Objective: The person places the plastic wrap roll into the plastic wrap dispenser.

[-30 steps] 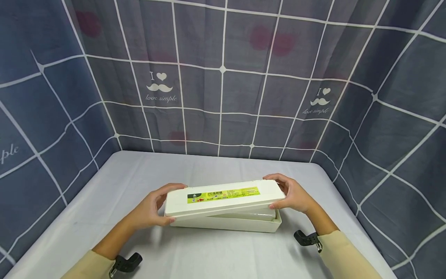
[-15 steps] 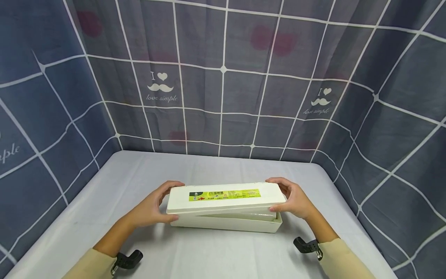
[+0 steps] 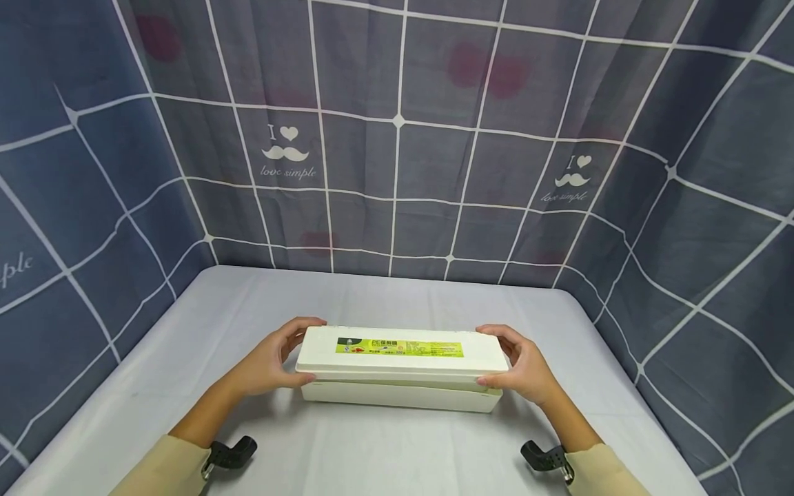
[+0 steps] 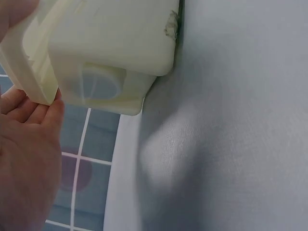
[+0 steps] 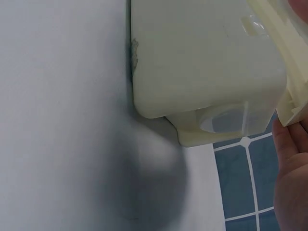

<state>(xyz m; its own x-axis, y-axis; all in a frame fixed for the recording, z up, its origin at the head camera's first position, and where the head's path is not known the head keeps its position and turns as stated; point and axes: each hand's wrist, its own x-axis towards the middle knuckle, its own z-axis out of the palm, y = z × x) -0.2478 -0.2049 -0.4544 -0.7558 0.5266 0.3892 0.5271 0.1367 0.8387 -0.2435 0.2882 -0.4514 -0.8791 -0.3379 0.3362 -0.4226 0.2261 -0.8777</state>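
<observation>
A long white lid (image 3: 403, 365) with a yellow-green cling film label (image 3: 400, 347) lies over a white plastic box base (image 3: 397, 395) on the table. My left hand (image 3: 269, 362) grips the lid's left end, thumb at the front edge and fingers behind. At the opposite end, my right hand (image 3: 524, 362) holds the lid the same way. A thin gap shows between lid and base along the front. In the left wrist view the lid's edge (image 4: 29, 72) stands apart from the base (image 4: 110, 38). The right wrist view shows a similar gap beside the base (image 5: 207, 57). The box's inside is hidden.
A white cloth (image 3: 397, 448) covers the table under the box. Dark grid-patterned curtains (image 3: 434, 172) stand behind the table and along both sides. A black wrist device (image 3: 232, 455) sits by each sleeve.
The lid has come down and levelled over the base, its right end dropping. The white roll seen inside at the right is now covered. Both hands keep hold of the lid.
</observation>
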